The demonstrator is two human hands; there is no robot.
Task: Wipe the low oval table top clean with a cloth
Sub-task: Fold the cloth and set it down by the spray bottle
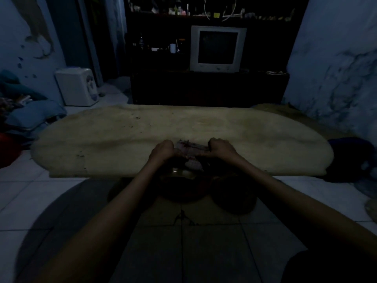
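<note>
The low oval table top (pixel 114 139) is pale and dull, with dark specks toward its left and back. It stretches across the middle of the dim room. A light, patterned cloth (pixel 191 149) is stretched between my two hands over the table's front edge, and part of it hangs down below. My left hand (pixel 163 150) grips the cloth's left end. My right hand (pixel 221 149) grips its right end. Both fists are closed.
Two dark round objects (pixel 234 199) sit on the tiled floor under the table's front edge. A white appliance (pixel 78 86) stands at the back left. A television (pixel 217 49) is on a dark cabinet behind the table. Bundled fabric (pixel 30 115) lies at the left.
</note>
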